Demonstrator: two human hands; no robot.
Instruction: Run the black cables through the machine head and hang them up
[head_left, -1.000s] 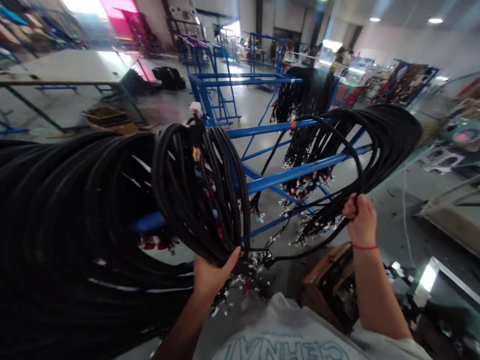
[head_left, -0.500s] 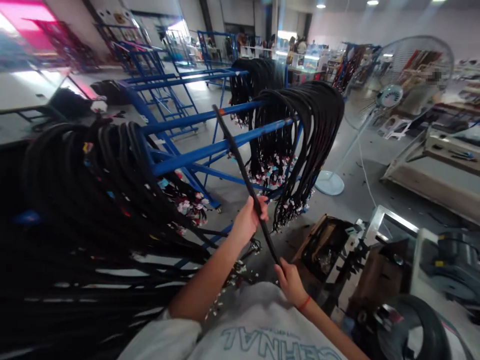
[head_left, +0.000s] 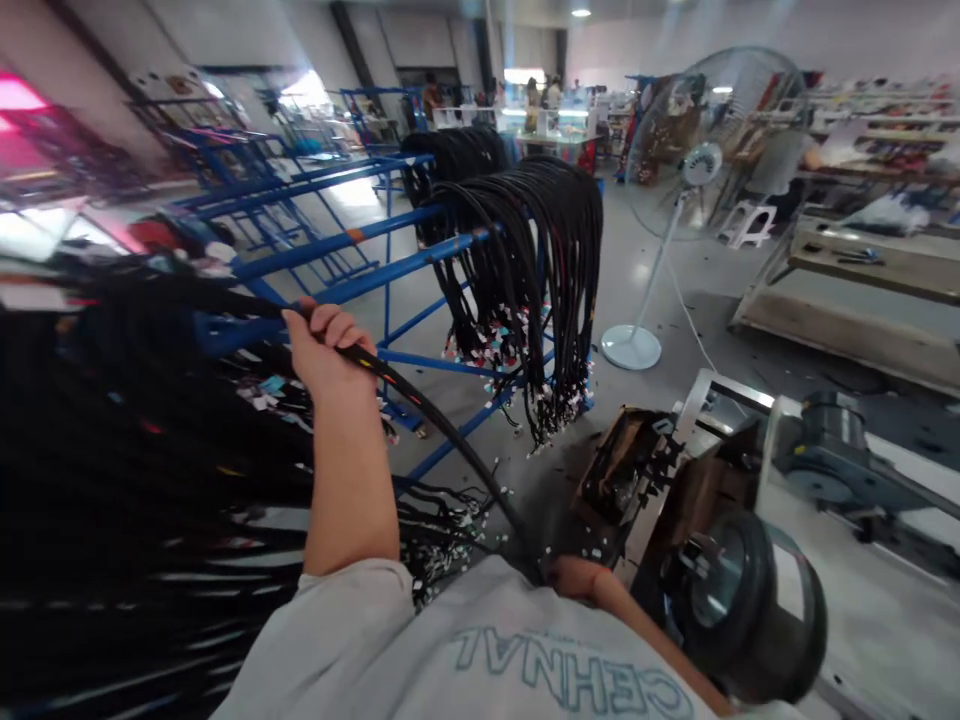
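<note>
A long black wire harness [head_left: 435, 412] runs between my two hands, with yellow and red marks along its upper part. My left hand [head_left: 330, 345] is wrapped around it at upper left, close to the blue rails. Low in front of my shirt, my right hand [head_left: 577, 578] is closed around its lower part; the fingers are partly blurred. Beyond the left hand, the harness stretches toward the dark mass of hanging harnesses [head_left: 150, 440] on the left, where its end is hard to make out.
A blue rack [head_left: 420, 258] carries more black harnesses [head_left: 555, 230] with small white and coloured ends hanging down. A standing fan [head_left: 701, 165], a cardboard box [head_left: 592, 475] and a machine with a black reel [head_left: 780, 600] are on the right. Scraps litter the floor.
My left hand has moved left with the harness, toward the hanging mass. The right hand has dropped slightly. The harness, nearly straight before, now bends in a curve. The view has shifted right.
</note>
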